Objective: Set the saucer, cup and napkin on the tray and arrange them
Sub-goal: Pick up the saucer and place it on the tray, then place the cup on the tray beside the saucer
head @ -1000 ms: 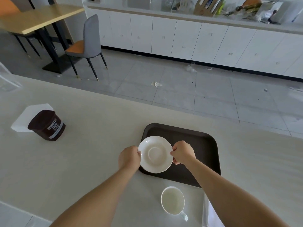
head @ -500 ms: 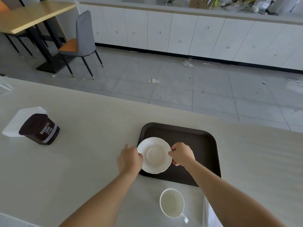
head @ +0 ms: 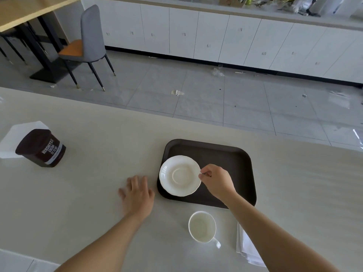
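A white saucer [head: 179, 175] lies on the left part of the dark brown tray [head: 231, 163]. My right hand [head: 216, 180] pinches the saucer's right rim. My left hand [head: 137, 195] rests flat on the counter just left of the tray, fingers spread, holding nothing. A white cup [head: 202, 226] stands on the counter in front of the tray, handle to the lower right. A folded white napkin [head: 246, 248] lies to the cup's right, partly hidden under my right forearm.
A dark cocoa tub [head: 42, 148] stands at the counter's left, with a white napkin holder [head: 13, 138] behind it. The counter's far edge [head: 137, 111] runs behind the tray. Beyond are a tiled floor, a grey chair [head: 86, 44] and white cabinets.
The saucer went down onto the tray's left side. My left hand let go of its rim and moved left onto the counter. My right hand stays on the rim.
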`<state>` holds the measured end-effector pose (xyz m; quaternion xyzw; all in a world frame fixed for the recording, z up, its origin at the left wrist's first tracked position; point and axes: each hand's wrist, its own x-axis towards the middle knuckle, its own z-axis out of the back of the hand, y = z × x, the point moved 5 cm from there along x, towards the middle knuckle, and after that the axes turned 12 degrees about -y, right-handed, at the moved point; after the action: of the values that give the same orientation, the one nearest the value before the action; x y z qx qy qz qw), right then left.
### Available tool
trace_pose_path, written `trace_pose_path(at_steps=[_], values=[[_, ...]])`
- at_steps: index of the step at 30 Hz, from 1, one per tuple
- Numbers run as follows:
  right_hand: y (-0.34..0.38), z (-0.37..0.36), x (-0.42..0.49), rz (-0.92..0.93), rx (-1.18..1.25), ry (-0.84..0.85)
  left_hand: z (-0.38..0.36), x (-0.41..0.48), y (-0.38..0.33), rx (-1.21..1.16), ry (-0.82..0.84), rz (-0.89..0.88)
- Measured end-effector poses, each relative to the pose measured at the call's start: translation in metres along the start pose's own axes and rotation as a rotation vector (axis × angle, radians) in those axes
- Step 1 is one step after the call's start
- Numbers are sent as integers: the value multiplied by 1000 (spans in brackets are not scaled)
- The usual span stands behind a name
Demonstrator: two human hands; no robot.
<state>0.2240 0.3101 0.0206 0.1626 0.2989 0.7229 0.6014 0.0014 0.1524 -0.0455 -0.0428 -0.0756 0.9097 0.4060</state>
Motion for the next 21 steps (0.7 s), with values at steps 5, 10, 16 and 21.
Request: trace_pose_path(at_steps=[5, 10, 16, 21], values=[[-8, 7, -30, 27, 14, -15, -29, -10, 7, 64, 102, -63], [-23, 19, -55, 7, 25, -11, -36, -10, 9, 78, 80, -81], [-46, 26, -91, -80, 111, 151, -33, -13, 9, 86, 26, -89], [-72, 30, -126, -30, -118, 326, -34, -14, 10, 86, 8, -86]])
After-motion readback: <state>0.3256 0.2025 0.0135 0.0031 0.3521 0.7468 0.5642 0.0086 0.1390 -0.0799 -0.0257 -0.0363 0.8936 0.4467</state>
